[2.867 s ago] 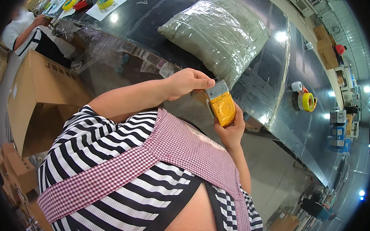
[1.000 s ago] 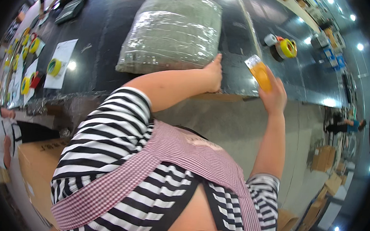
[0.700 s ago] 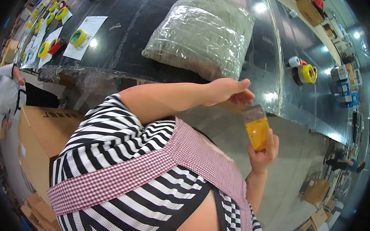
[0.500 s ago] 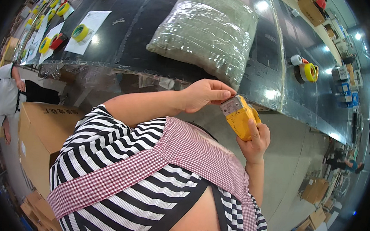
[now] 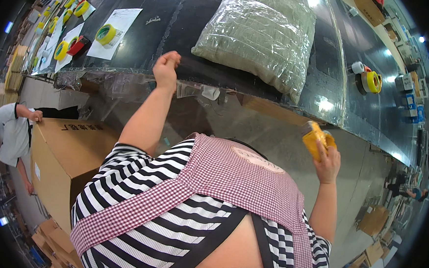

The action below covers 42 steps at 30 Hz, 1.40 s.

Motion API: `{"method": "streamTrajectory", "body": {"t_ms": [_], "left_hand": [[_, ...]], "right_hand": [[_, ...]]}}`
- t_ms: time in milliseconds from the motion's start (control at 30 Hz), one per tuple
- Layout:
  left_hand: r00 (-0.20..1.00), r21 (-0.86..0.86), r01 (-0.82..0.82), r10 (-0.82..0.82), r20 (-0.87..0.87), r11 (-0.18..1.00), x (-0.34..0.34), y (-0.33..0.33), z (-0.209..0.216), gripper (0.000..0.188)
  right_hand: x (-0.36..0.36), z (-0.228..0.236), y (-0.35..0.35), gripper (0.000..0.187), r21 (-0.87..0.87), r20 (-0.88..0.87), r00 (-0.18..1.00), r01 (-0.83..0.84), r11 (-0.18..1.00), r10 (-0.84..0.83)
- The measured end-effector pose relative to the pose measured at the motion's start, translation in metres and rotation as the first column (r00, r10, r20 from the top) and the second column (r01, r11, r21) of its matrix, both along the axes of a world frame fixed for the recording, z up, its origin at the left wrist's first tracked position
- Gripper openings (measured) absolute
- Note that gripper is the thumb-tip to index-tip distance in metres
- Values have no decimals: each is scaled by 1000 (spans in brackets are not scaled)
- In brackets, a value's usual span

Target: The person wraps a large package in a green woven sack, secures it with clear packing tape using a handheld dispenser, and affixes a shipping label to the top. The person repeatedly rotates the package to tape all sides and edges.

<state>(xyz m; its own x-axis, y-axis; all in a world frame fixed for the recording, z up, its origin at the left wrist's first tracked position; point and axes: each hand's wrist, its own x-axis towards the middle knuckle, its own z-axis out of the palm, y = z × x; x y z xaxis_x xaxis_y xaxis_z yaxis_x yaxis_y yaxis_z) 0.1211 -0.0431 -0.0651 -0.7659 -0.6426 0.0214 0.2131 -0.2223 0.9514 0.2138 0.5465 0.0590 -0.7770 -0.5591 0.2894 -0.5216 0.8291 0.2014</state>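
In my right hand [image 5: 327,163] is a blocky yellow hand-held thing [image 5: 313,141] with a shiny greyish far end. Its exact kind is not clear. The fingers wrap round its near part, and it is in the air just short of the table's front edge. Away to the left, my left hand [image 5: 166,68] is raised by the same edge with its fingers pinched together. Whatever may be between those fingertips is too small to make out. On the table, between and beyond my hands, rests a big grey-green cushion-like bundle [image 5: 259,38] wrapped in glossy clear film.
On the dark table [image 5: 181,29], yellow tape rolls [image 5: 105,34], a red tape dispenser [image 5: 78,45] and paper sheets are at left. More rolls [image 5: 372,82] are at right. A person [image 5: 11,131] stands behind a large carton [image 5: 66,149] on my left.
My hands have moved apart: the left went left and away from the yellow thing, the right went right, still holding it. The person at left now has a hand at the carton's top.
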Motion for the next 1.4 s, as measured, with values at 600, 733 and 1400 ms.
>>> {"method": "streamTrajectory", "body": {"t_ms": [600,733,1400], "left_hand": [[878,-194,433,-363,314,880,-126,-10,6,42],[983,-897,-85,182,-6,433,-126,19,63,31],[855,-94,-315,-325,405,-944,-52,334,79,58]], "right_hand": [[-59,-26,-29,85,12,-232,959,172,985,-164],[-55,-26,-25,86,-13,-260,948,188,982,-184],[-127,-33,-38,63,-127,-225,974,-27,991,-2]]}}
